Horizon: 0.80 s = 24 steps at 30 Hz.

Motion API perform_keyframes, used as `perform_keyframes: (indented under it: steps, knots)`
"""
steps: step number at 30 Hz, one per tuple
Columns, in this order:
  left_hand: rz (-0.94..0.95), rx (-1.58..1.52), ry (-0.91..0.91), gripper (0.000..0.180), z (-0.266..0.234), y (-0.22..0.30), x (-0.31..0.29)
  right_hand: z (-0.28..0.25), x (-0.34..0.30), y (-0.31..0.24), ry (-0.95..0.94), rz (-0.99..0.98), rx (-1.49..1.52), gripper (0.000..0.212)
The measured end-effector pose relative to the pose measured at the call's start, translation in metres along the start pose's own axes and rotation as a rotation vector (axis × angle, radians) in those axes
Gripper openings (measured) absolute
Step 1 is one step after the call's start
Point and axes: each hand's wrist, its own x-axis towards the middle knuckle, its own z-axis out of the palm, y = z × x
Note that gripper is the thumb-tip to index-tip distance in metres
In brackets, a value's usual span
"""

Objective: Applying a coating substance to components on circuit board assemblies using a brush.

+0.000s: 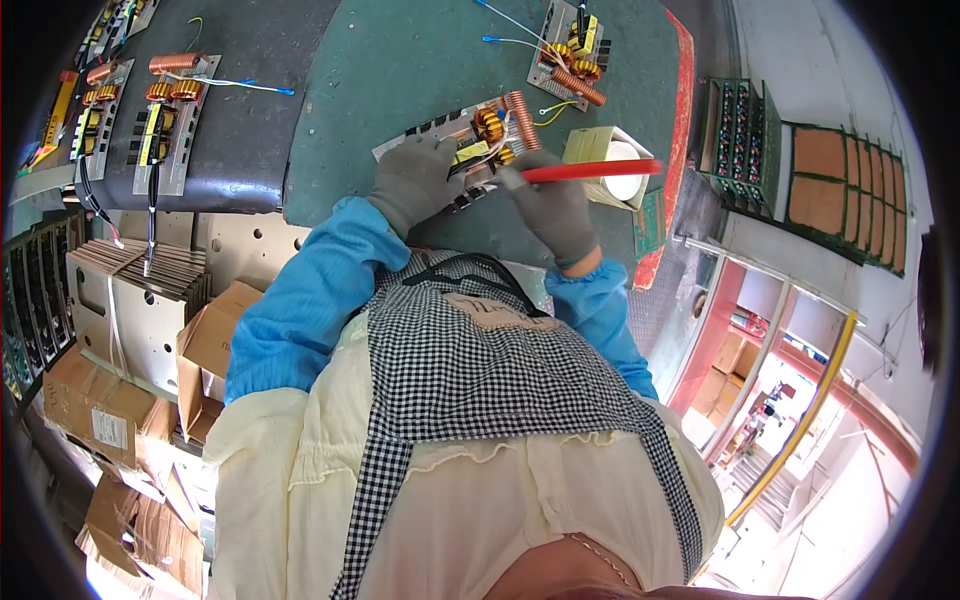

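Note:
A circuit board [462,139] with yellow-wrapped parts, ring coils and a copper coil lies tilted on the green table mat. My left hand [415,182], in a grey glove, grips its near left side with the fingers bent over the edge. At the board's near right corner my right hand [550,210], also gloved, is closed around a long, slim red-handled tool [600,170]. The handle points right, over an open cream box [590,146] with a round white thing inside. The tool's working end is hidden by my hand and the board.
Another board [572,60] with loose wires lies at the far right of the mat. More boards [172,125] stand on the dark surface to the left. A small green board [648,225] sits by the red table edge [676,180]. Cardboard boxes [100,415] are stacked at lower left.

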Motion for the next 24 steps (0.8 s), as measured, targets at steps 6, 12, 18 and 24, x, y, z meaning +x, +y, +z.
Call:
perform_keyframes:
  steps: [6,12,18,24]
  knots:
    - [-0.002,0.011,-0.028,0.045,-0.002,0.002,0.001,0.004,-0.011,0.004,0.049,-0.054,0.021,0.016]
    - [0.021,-0.018,-0.001,0.046,0.000,-0.001,-0.001,0.014,-0.022,0.003,0.066,-0.204,-0.057,0.014]
    - [0.035,-0.033,0.031,0.047,0.001,-0.005,0.000,0.014,-0.023,0.002,0.129,-0.180,0.046,0.014]
    - [0.052,-0.008,0.020,0.045,0.001,-0.005,0.002,0.010,-0.034,0.000,0.146,-0.200,0.058,0.014]
